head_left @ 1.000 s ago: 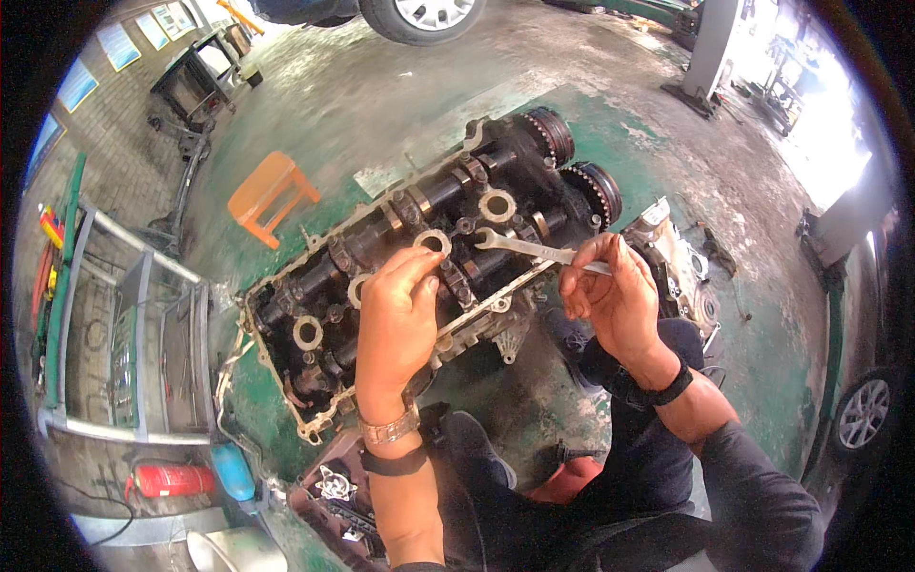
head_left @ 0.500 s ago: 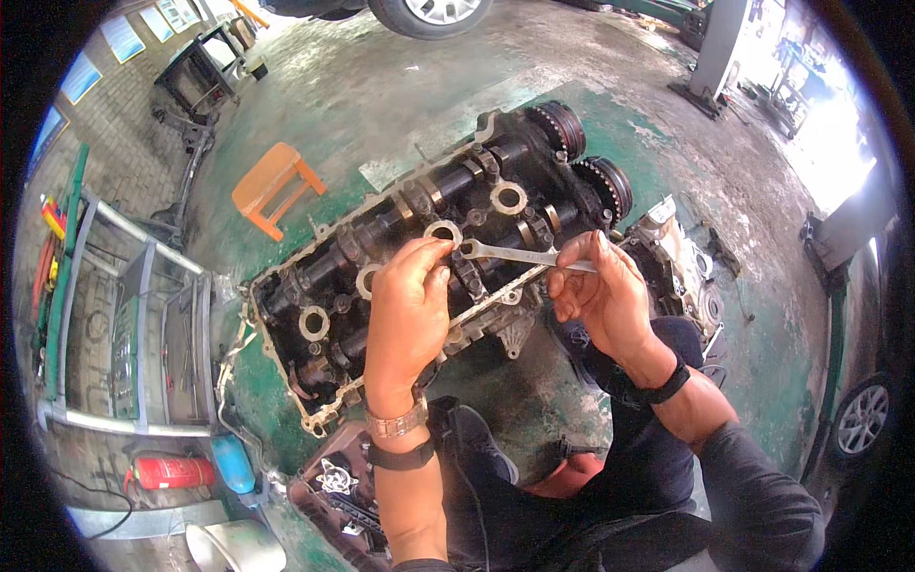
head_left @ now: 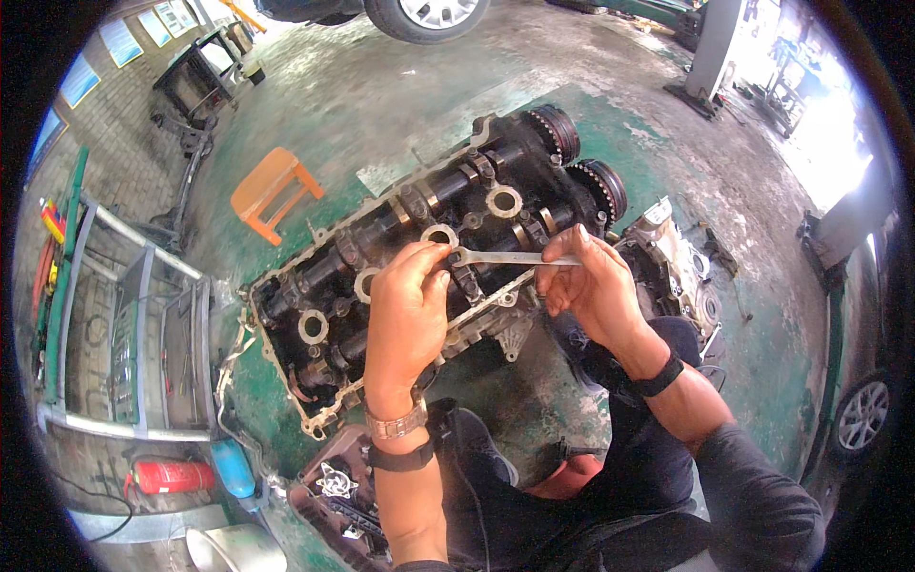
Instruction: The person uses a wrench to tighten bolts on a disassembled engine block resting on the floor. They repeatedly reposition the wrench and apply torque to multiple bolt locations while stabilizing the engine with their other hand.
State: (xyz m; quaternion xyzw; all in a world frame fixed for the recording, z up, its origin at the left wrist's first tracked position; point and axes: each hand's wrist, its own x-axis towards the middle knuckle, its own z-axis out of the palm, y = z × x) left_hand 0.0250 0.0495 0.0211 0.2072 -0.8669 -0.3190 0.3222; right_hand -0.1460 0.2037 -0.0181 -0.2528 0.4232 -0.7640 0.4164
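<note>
A silver wrench point(head_left: 510, 257) lies nearly level above an engine cylinder head point(head_left: 357, 243) with dark camshafts and pale round rings along its middle. The fingers of my right hand point(head_left: 596, 296) are closed around its right end, over the near edge of the head. At its ring end, my left hand point(head_left: 408, 310) has thumb and forefinger pressed together against the wrench, beside one pale ring. The bolt under the ring end is hidden. Two toothed round gears point(head_left: 596, 191) sit at the head's far right end.
An orange stool point(head_left: 272, 195) stands beyond the head on the left. To the right lies a pale metal engine cover point(head_left: 672, 267). Near my left forearm is a brown parts box point(head_left: 329, 486). A red fire extinguisher point(head_left: 172, 477) and a metal frame point(head_left: 143, 334) are at left.
The wrench has shifted a little to the left and lies more level. My right hand has moved slightly left with it, while my left hand stays nearly in place.
</note>
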